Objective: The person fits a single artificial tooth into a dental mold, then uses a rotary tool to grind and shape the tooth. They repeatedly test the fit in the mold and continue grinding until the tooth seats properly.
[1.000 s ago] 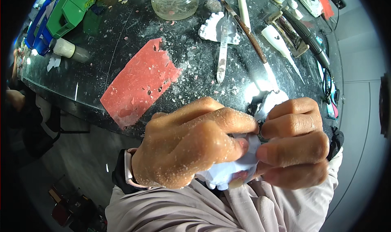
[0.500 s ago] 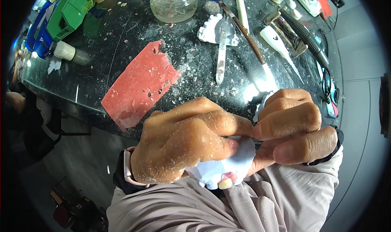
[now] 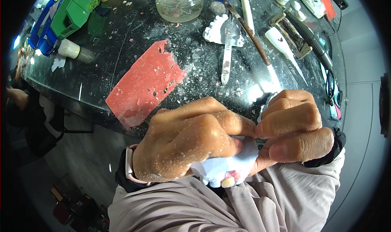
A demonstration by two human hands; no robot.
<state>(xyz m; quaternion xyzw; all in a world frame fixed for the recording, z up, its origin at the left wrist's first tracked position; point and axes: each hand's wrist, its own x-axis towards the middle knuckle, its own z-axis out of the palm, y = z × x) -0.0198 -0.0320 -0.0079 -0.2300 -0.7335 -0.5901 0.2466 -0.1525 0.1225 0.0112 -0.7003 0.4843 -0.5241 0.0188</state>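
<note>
Close to my body, a bluish-white plaster dental cast (image 3: 222, 165) is held between both hands, teeth toward me. One cream-coloured false tooth (image 3: 228, 182) sits on its near edge, with pink wax (image 3: 233, 175) above it. My left hand (image 3: 185, 140), dusted with white crumbs, closes over the cast's left and top. My right hand (image 3: 295, 126) has curled fingers and touches the cast's right side; its fingertips meet those of the left. Whether anything small lies between the fingertips is hidden. Behind the right hand, a white piece (image 3: 264, 105) shows in part.
A torn pink wax sheet (image 3: 142, 83) lies on the dark, crumb-strewn table (image 3: 195, 75). Beyond are another dental cast (image 3: 216, 30), a metal spatula (image 3: 226, 63), a brown-handled tool (image 3: 254, 42), a glass burner (image 3: 179, 6) and a black handpiece (image 3: 309, 38). A green bin (image 3: 73, 14) stands far left.
The whole view has shifted slightly, so the table things appear a little farther right. Both hands keep their hold on the cast, with barely any change in pose.
</note>
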